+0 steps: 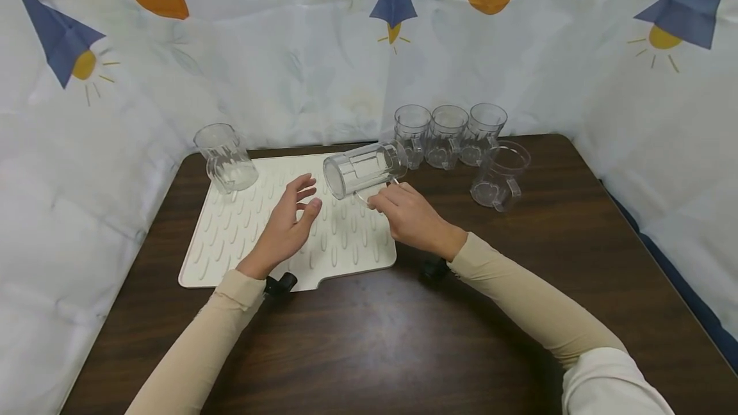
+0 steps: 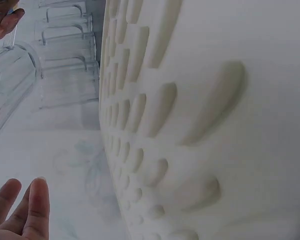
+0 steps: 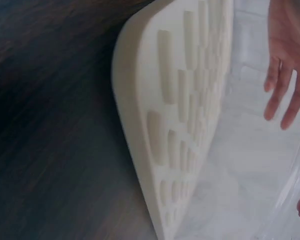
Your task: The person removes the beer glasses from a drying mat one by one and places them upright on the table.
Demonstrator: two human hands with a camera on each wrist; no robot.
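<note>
My right hand grips the handle of a clear mug, which is tilted onto its side in the air over the right part of a white ridged drying mat. The mug's base points left and its mouth points right. My left hand hovers above the mat, left of the mug, with fingers spread and nothing in them. In the left wrist view the left fingertips show at the lower left. A second clear mug rests on the mat's far left corner.
Three clear mugs stand upright in a row at the table's back edge. Another mug stands in front of them to the right. The dark wooden table is backed by a white patterned curtain.
</note>
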